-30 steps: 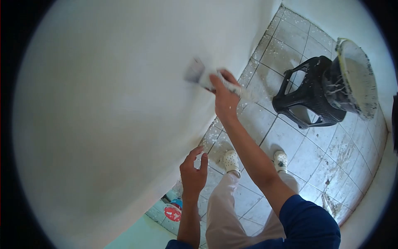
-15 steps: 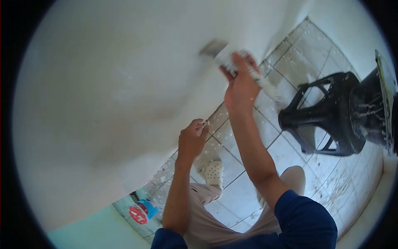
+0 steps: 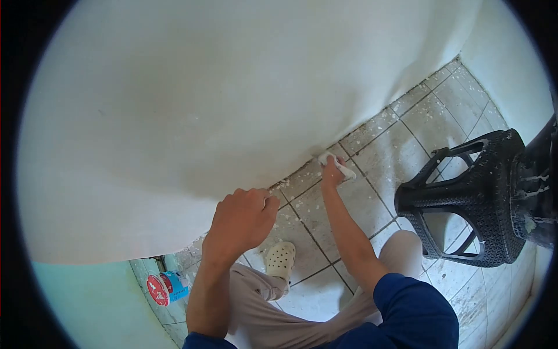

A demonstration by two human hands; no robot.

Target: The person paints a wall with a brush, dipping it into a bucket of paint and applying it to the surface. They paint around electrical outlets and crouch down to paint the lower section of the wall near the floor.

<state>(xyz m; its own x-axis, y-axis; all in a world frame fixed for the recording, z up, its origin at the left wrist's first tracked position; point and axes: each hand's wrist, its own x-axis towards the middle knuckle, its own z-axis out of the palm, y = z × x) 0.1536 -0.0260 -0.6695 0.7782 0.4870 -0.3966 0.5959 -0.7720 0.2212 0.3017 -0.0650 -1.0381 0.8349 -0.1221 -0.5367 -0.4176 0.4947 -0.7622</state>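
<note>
My right hand (image 3: 332, 173) is low by the foot of the white wall (image 3: 232, 104), wrapped round a paintbrush (image 3: 349, 172) with a white, paint-smeared handle. The brush's head points at the seam where wall meets floor, and the fingers cover part of it. Nearer to me, my left hand (image 3: 243, 220) is raised before the lower wall, back of the hand up, thumb and fingers curled together. A small pale bit shows between its fingertips, too little to name.
Grey floor tiles (image 3: 317, 218) carry white specks and splashes. A black plastic stool (image 3: 465, 198) stands at the right, with a dark paint-streaked container (image 3: 535, 192) on it. At the lower left is a red-and-blue tub (image 3: 168, 288). A cream clog (image 3: 280, 259) is on my foot.
My right hand has brought the brush down from the wall's face to its bottom edge. My left hand has moved left and closer to the camera. The view has shifted slightly.
</note>
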